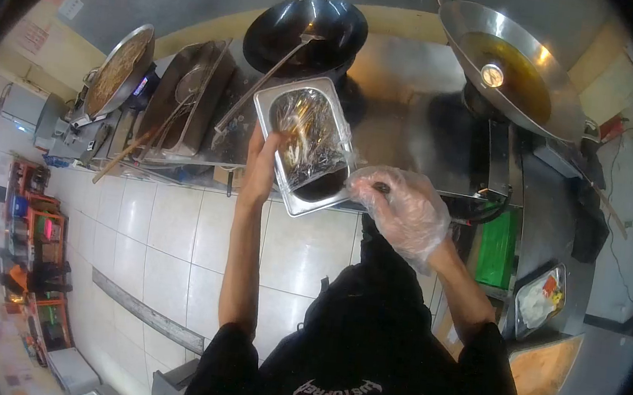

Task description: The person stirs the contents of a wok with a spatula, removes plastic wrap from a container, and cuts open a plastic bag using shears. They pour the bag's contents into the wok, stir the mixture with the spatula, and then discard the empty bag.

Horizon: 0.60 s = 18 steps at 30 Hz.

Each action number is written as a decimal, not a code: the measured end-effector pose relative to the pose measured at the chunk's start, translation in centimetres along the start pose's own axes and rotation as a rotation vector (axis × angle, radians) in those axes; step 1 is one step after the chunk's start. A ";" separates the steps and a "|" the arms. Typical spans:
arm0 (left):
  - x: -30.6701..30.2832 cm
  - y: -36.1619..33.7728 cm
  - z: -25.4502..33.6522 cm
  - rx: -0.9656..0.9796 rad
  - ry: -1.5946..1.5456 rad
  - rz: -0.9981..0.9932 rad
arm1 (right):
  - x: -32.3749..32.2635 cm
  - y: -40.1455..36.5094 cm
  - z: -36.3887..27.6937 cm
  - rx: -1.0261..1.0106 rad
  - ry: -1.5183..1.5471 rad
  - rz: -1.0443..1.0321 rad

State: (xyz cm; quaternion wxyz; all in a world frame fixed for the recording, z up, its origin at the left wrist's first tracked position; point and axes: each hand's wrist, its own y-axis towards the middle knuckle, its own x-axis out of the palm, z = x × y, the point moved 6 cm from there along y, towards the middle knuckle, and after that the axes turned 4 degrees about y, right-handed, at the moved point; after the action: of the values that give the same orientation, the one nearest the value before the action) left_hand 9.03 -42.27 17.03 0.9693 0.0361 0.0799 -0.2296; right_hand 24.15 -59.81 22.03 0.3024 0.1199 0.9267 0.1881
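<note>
A rectangular stainless steel food pan [270, 98] is held tilted over the front of the stove counter. My bare left hand [260, 162] grips its left side, thumb over the rim. Clear plastic wrap [309, 131] stretches across most of the pan's top, crinkled and shiny, and a dark gap shows at the near end. At the pan's right edge, my right hand [402, 208] wears a loose clear plastic glove, its fingers pinched at the corner of the wrap. The pan's contents are mostly hidden by glare on the wrap.
Behind the pan sits a dark wok [307, 31] with a long-handled spatula [267, 77]. A large wok of oil [511, 71] stands at right, and a pan of brown food [120, 73] at far left. A tray of food [539, 302] rests on the right counter.
</note>
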 end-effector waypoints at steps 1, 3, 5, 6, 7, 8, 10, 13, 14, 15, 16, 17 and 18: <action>-0.2 0.2 -0.8 -0.081 -0.016 0.001 | 0.4 0.1 0.9 0.059 0.109 0.027; -0.4 1.3 -3.3 -0.068 -0.030 -0.010 | 1.6 0.1 2.6 0.129 0.222 0.052; -0.7 1.9 -5.1 -0.084 -0.048 -0.001 | 2.7 0.3 3.9 0.166 0.472 0.096; -0.9 2.1 -6.0 -0.091 -0.046 0.000 | 2.8 0.5 3.9 0.171 0.476 0.093; -1.3 2.3 -6.9 -0.116 -0.045 0.004 | 2.8 0.4 4.9 0.355 0.720 0.182; -1.5 2.4 -7.8 -0.142 -0.045 0.008 | 3.1 0.1 5.9 0.542 0.960 0.271; -1.5 2.1 -7.7 -0.136 -0.113 0.016 | 2.9 0.2 7.5 0.580 0.961 0.294; -2.1 2.2 -7.2 -0.140 -0.199 0.052 | 2.8 0.5 9.2 0.586 0.976 0.376; -2.6 2.5 -7.1 -0.158 -0.216 0.072 | 2.7 0.8 9.4 0.564 0.990 0.439; -3.0 3.0 -7.0 -0.156 -0.214 0.080 | 2.9 1.5 9.2 0.560 0.994 0.431; -3.5 3.6 -7.0 -0.149 -0.222 0.091 | 3.1 2.1 9.1 0.601 0.994 0.455; -3.9 4.2 -7.0 -0.141 -0.228 0.102 | 3.1 2.6 9.1 0.641 0.995 0.480; -4.3 5.0 -7.1 -0.137 -0.223 0.108 | 3.1 3.4 9.3 0.636 1.000 0.476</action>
State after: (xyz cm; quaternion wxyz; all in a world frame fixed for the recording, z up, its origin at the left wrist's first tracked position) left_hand 6.54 -35.20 10.89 0.9833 -0.0517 -0.0151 -0.1738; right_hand 27.71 -53.09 14.91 -0.2673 0.3041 0.9144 -0.0010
